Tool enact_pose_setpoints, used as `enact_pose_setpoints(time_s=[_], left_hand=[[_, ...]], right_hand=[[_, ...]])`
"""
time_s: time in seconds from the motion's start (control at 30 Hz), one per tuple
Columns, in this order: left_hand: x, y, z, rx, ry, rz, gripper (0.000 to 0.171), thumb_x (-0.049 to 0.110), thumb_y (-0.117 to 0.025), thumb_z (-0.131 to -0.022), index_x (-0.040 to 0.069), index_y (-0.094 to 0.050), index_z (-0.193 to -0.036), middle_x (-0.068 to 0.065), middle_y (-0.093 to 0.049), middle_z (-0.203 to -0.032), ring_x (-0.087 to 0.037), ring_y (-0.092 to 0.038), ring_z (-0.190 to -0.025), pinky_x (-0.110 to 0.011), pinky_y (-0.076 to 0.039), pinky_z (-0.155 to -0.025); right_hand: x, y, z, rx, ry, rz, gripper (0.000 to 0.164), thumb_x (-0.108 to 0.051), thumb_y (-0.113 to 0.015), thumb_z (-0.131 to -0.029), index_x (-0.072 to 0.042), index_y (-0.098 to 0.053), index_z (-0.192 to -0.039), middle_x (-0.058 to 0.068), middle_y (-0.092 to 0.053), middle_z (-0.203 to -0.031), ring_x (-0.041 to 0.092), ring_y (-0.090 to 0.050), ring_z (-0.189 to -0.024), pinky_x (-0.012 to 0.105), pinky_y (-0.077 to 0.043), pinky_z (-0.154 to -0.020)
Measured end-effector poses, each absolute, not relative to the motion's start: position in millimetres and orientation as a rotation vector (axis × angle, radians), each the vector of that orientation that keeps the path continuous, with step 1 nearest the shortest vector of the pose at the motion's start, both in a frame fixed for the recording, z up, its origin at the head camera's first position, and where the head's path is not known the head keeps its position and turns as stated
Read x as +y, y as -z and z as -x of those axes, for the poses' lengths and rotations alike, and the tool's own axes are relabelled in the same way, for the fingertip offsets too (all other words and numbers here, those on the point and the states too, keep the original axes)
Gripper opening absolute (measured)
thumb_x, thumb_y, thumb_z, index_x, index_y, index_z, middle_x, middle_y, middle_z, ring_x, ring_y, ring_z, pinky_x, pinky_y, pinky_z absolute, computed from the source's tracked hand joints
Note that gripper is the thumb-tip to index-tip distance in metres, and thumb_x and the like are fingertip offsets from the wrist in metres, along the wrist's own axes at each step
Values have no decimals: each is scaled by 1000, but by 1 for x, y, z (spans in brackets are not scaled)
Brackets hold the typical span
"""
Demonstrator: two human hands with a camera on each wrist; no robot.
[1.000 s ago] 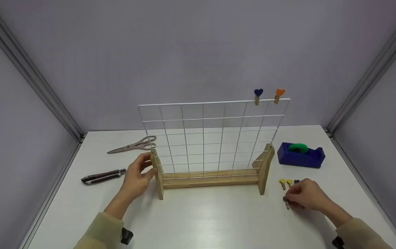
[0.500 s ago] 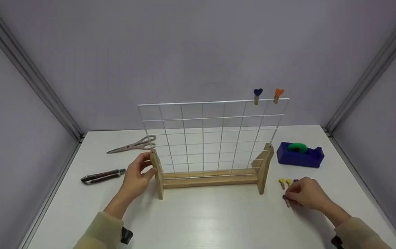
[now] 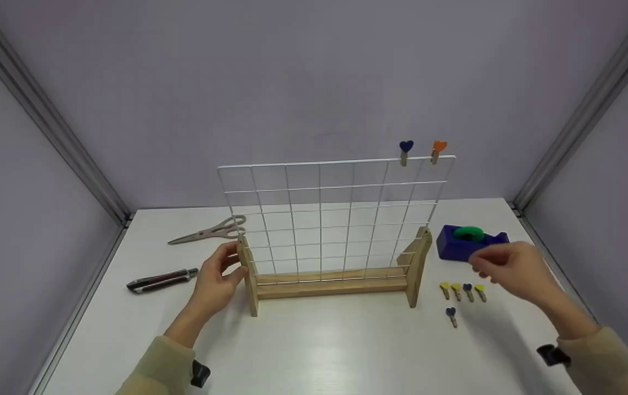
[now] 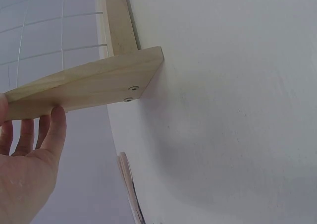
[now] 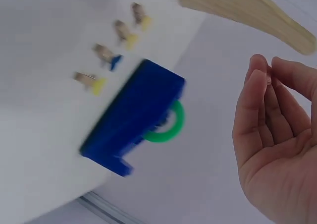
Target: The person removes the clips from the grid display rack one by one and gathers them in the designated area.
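My left hand (image 3: 219, 281) grips the left wooden side of a wire grid rack (image 3: 331, 287), thumb towards the front. In the left wrist view its fingers (image 4: 55, 130) bend against the board (image 4: 94, 85). A dark blue heart clothespin (image 3: 406, 147) and an orange heart clothespin (image 3: 439, 147) are clipped to the grid's top wire at the right. My right hand (image 3: 517, 270) is raised near the tape dispenser, fingers loosely bent with nothing visible between them. Below it lies a row of several heart clothespins (image 3: 468, 289), yellow and dark blue. A single dark blue clothespin (image 3: 451, 316) lies in front.
A blue tape dispenser (image 3: 454, 249) with a green tape core (image 3: 468, 233) stands right of the rack, partly behind my right hand. Scissors (image 3: 207, 232) lie at the back left, and a dark-handled utility knife (image 3: 161, 280) lies left of my left hand. Walls enclose the table.
My right hand has left the front dark blue clothespin and moved up and to the right, uncovering the row of clothespins. The left hand stays on the rack.
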State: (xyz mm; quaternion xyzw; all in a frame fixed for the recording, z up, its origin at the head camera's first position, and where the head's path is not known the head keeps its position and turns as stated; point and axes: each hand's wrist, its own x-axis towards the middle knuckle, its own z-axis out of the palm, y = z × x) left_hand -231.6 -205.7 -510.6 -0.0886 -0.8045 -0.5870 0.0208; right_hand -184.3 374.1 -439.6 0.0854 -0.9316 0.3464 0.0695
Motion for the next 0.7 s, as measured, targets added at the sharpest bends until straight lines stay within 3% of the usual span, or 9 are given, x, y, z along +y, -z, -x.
enact_pose_setpoints(time_s=[0.27, 0.4, 0.57, 0.63, 0.7], left_hand=[[-206, 511, 231, -2477, 1831, 262, 51, -9, -65, -105, 4, -58, -154, -19, -61, -159, -41, -59, -154, -43, -59, -124], [-206, 511, 231, -2471, 1839, 255, 50, -9, -65, -105, 4, -58, -153, -19, -61, -159, -41, -59, -153, -44, -59, -124], [-206, 512, 232, -2467, 1830, 273, 50, -9, -65, -105, 3, -58, -153, -20, -62, -158, -41, -60, -152, -48, -58, -125], [-206, 513, 233, -2466, 1825, 282, 50, -9, -65, -105, 2, -58, -154, -20, -62, -159, -42, -60, -152, -50, -58, -126], [-205, 513, 233, -2464, 1827, 282, 51, -10, -65, -105, 3, -58, -154, -21, -61, -159, -42, -60, -152, -52, -57, -127]], right_hand=[[351, 329, 200, -2490, -1076, -345, 12, -4, -78, -104, 3, -86, -109, -27, -78, -86, -7, -72, -73, 9, -60, -64], [329, 285, 208, -2388, -1114, -397, 15, -3, -78, -104, 7, -83, -112, -31, -79, -90, -8, -73, -74, 6, -60, -68], [291, 253, 220, -2357, -1066, -495, 17, -7, -81, -102, -1, -85, -118, -35, -78, -98, -9, -74, -83, 4, -59, -75], [277, 246, 226, -2358, -1032, -551, 19, -9, -82, -102, -5, -85, -121, -31, -79, -104, -10, -74, -90, 3, -59, -81], [265, 241, 233, -2379, -989, -613, 23, -11, -82, -103, -7, -84, -125, -19, -83, -112, -10, -73, -97, 3, -58, -86]])
